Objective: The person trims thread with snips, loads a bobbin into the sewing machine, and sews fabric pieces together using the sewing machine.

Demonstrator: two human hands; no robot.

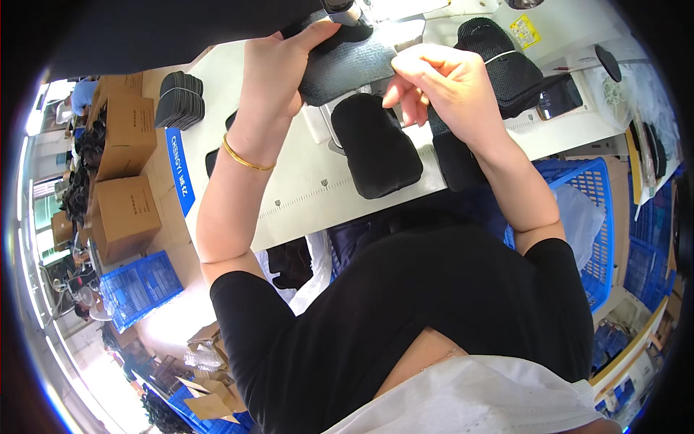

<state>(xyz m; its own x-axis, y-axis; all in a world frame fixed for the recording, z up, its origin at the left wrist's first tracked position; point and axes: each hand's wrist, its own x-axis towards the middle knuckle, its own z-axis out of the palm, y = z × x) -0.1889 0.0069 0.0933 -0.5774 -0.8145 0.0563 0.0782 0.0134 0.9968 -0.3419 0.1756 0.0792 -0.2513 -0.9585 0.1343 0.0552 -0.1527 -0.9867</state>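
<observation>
A dark grey, shiny fabric piece (347, 71) lies under the metal foot of a sewing machine (343, 11). My left hand (278, 69) grips its left side, thumb stretched over the top close to the foot; the other fingers are mostly hidden. At the piece's right edge, my right hand (450, 85) has its thumb and forefinger pinched together, with the remaining fingers curled below. Just in front of the piece rests a black rounded pad (377, 148), narrower in the middle. Another black pad (457, 155) is partly covered by my right wrist.
Right of my right hand, a banded stack of black mesh pads (506, 72) stands near a dark phone-like device (560, 98). A second banded stack (180, 100) sits at the white table's (289, 210) left end. Blue crates (596, 231) and cardboard boxes (126, 217) surround the table.
</observation>
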